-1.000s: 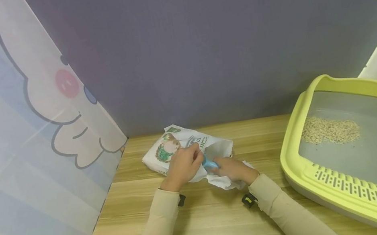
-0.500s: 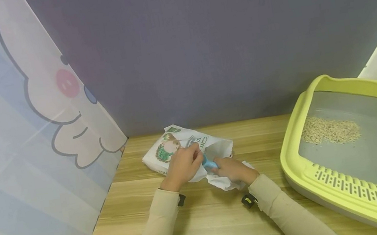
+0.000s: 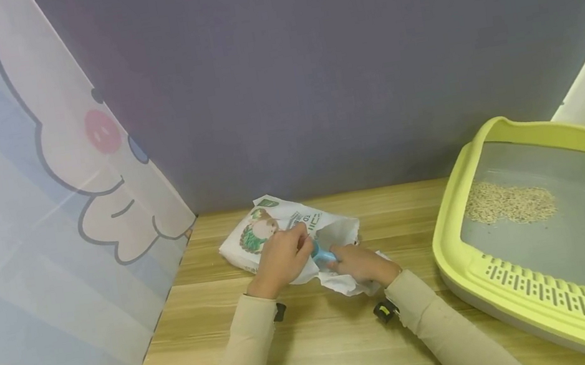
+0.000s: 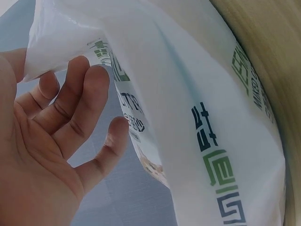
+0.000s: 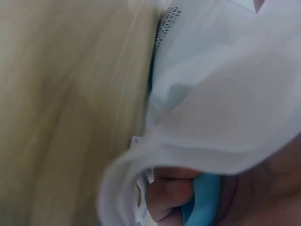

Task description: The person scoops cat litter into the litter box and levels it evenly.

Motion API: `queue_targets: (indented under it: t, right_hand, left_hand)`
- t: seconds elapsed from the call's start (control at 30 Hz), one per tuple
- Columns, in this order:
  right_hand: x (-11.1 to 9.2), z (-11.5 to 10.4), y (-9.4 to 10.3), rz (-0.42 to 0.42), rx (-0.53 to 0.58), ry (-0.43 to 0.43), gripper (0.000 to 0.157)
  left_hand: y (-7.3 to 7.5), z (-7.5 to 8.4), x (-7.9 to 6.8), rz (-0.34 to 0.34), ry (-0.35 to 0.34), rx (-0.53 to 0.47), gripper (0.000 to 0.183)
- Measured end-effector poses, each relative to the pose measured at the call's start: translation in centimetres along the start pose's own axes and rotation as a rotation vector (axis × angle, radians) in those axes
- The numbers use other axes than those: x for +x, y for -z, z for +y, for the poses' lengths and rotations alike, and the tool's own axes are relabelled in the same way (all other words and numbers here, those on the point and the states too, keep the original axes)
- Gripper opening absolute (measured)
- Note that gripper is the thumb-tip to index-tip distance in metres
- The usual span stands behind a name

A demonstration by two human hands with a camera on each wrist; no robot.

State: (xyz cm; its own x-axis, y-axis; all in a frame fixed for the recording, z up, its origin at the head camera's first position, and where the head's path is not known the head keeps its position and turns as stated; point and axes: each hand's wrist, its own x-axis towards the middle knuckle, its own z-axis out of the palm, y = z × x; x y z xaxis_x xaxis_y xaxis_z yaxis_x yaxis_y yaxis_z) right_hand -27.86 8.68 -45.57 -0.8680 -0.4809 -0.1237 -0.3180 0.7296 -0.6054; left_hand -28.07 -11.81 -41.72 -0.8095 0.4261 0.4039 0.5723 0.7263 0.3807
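Observation:
A white printed bag [image 3: 334, 233] lies on its side on the wooden table, its torn mouth toward the right. My left hand [image 3: 283, 258] pinches the upper edge of that mouth between thumb and finger; in the left wrist view the other fingers of the hand [image 4: 61, 122] are loosely bent beside the plastic. At the mouth, my right hand [image 3: 361, 262] grips a blue scoop [image 3: 324, 256] by its handle. In the right wrist view the fingers curl round the blue handle [image 5: 205, 200], under a fold of the bag [image 5: 225, 113]. The scoop's far end is hidden.
To the right stands a large litter box with a yellow-green rim [image 3: 447, 229] and grey inside. A patch of tan pellet litter [image 3: 510, 202] lies at its left. A dark grey wall [image 3: 333, 75] rises behind the table [image 3: 318, 355], with a cartoon-print curtain [image 3: 24, 248] at the left.

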Motion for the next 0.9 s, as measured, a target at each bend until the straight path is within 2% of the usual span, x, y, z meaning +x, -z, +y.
queue_targets:
  t: [0.33, 0.57, 0.9]
  right_hand:
    - [-0.4, -0.1, 1.1, 0.012, -0.067, -0.055, 0.024]
    - [-1.0, -0.5, 2.4, 0.008, -0.08, -0.043, 0.015]
    - [-2.0, -0.8, 4.1, -0.008, -0.114, -0.098, 0.013]
  left_hand:
    - [-0.1, -0.1, 0.0, 0.016, -0.024, 0.009, 0.02]
    - [-0.2, -0.2, 0.0, 0.03, -0.025, 0.03, 0.02]
    - [-0.2, -0.1, 0.0, 0.024, -0.021, 0.024, 0.02]
